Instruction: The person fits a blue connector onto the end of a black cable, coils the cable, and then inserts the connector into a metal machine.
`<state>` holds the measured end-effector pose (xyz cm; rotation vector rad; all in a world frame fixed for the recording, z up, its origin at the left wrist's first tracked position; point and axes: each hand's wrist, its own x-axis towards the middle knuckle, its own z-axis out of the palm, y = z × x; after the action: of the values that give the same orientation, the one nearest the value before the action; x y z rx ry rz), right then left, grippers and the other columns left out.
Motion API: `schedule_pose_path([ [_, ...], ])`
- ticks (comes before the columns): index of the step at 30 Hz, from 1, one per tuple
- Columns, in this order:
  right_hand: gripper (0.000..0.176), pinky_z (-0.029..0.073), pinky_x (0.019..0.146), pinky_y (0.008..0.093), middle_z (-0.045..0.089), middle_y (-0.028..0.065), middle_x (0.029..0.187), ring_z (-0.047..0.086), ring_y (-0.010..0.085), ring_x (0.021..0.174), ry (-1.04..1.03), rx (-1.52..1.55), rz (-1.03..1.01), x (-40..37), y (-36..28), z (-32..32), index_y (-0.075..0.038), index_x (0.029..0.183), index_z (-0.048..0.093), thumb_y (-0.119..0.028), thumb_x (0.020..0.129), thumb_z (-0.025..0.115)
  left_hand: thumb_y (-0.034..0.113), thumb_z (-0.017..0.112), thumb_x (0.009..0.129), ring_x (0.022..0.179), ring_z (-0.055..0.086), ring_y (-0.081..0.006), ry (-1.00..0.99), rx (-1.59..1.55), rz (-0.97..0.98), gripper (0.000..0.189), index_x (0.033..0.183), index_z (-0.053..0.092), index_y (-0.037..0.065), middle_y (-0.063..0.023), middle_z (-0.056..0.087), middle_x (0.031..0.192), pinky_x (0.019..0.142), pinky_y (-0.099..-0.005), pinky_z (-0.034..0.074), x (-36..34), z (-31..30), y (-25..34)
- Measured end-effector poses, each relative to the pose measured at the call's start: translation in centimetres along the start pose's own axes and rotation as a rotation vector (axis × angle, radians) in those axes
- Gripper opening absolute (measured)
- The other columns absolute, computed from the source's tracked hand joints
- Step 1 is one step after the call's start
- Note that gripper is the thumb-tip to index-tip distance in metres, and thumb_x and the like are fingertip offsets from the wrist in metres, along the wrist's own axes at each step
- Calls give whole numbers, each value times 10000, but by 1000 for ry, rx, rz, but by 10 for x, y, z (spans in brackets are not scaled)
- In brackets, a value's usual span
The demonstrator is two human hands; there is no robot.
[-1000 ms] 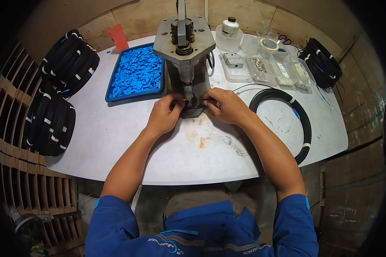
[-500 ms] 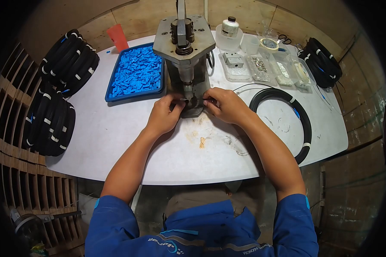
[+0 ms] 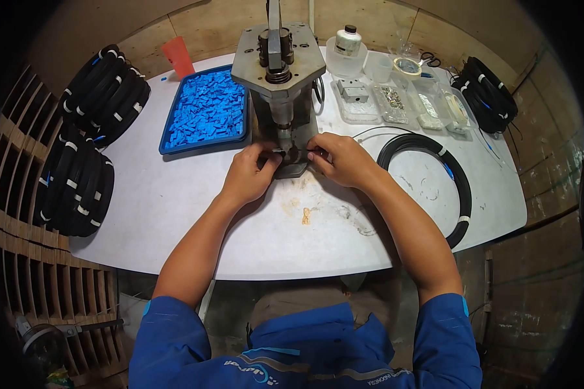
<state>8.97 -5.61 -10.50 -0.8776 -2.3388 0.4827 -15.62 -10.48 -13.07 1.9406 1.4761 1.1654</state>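
A grey metal hand press [image 3: 279, 81] stands upright in front of me, its lever at the top. My left hand [image 3: 248, 170] is closed in a pinch at the left of the press's lower part, on something small and dark that the fingers mostly hide. On the other side, my right hand [image 3: 340, 159] pinches a thin black cable end just beside the press. That cable appears to run behind the hand to a coil of black cable [image 3: 464, 188] with white ties, lying on the table at the right. The spot between my fingertips, under the ram, is dark.
A tray [image 3: 169, 150] full of small blue pieces [image 3: 207, 107] lies left of the press, near a red cup [image 3: 178, 58]. More black coils [image 3: 78, 185] rest at the left edge. Clear boxes [image 3: 392, 107], a white bottle [image 3: 348, 42] and scissors [image 3: 429, 59] stand back right.
Both hands stay at the press almost unmoved. The left fingertips have shifted very slightly; nothing else visibly differs.
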Motion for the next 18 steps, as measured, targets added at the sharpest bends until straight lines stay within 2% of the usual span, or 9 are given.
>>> schedule_pose_path([
  [18,161,557,709,387,688,161,886,700,316,782,-15,-13,11,0,0,0,-18,1018,660,-117,906,721,196,711,907,939,733,-327,0,-6,-4,334,1143,686,-39,-219,738,1018,828,-384,571,0,0,-1],
])
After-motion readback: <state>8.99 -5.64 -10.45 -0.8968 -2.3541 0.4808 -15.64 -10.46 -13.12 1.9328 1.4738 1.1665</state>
